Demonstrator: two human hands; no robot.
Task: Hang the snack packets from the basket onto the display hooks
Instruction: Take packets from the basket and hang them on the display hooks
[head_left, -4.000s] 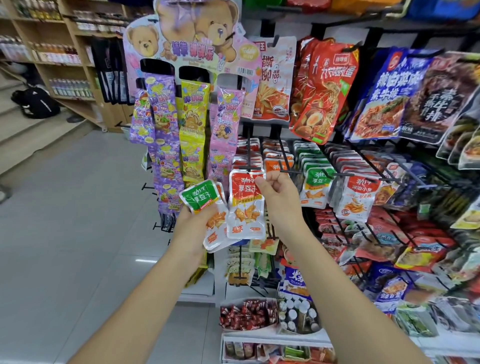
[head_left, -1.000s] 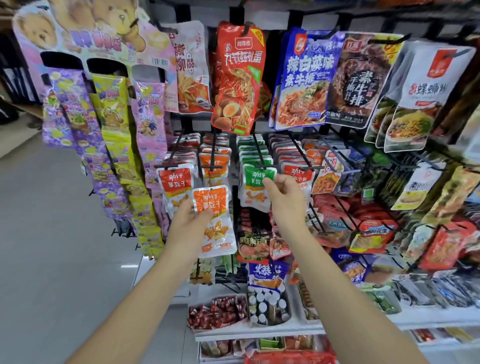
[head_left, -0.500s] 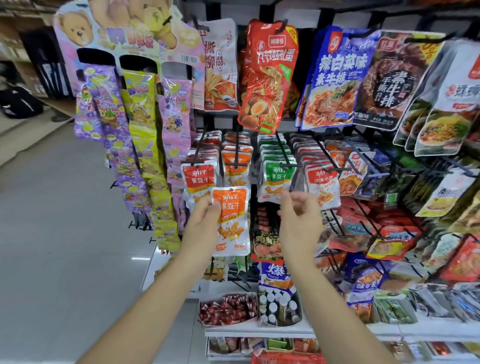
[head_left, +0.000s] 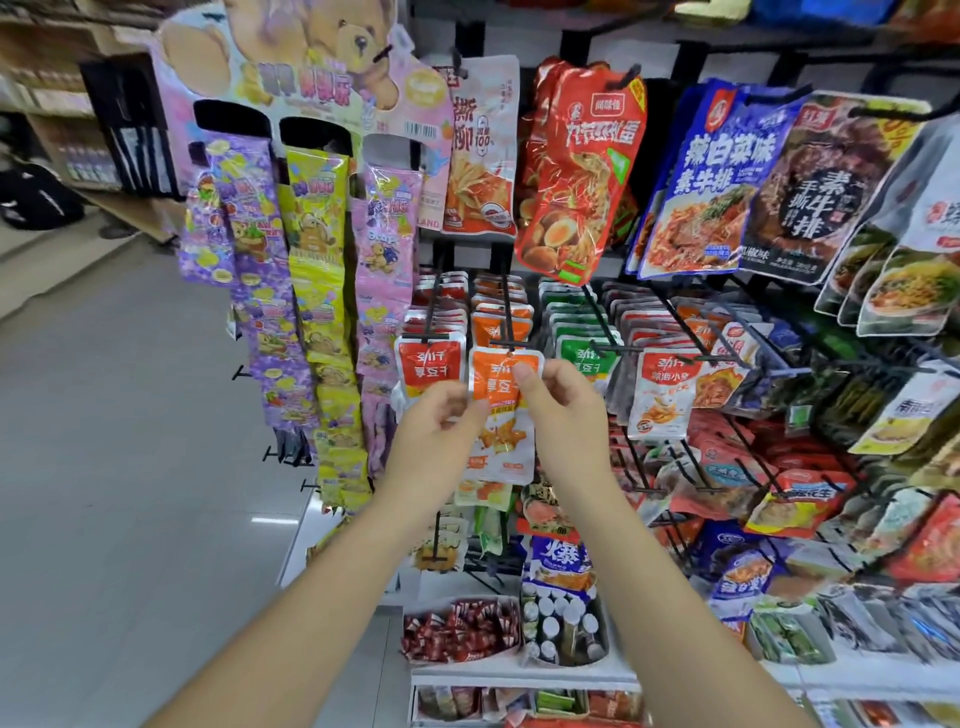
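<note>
An orange snack packet (head_left: 503, 447) hangs between my two hands in front of the display rack. My left hand (head_left: 439, 428) pinches its left edge and my right hand (head_left: 558, 410) pinches its top right corner. The packet's top sits just below the tip of a black display hook (head_left: 506, 317) that carries more orange packets. A red packet (head_left: 430, 364) hangs on the hook to the left and a green packet (head_left: 586, 358) on the hook to the right. The basket is out of view.
Long candy strips (head_left: 317, 322) in purple, yellow and pink hang at the left of the rack. Large noodle bags (head_left: 582, 171) hang above. Many hooks with packets jut out at the right. Small tubs (head_left: 460, 631) sit on the lower shelf. Grey floor lies at the left.
My right hand left the green packet on its hook and came left to grip the orange packet's top. Both hands raised the orange packet toward the middle hook.
</note>
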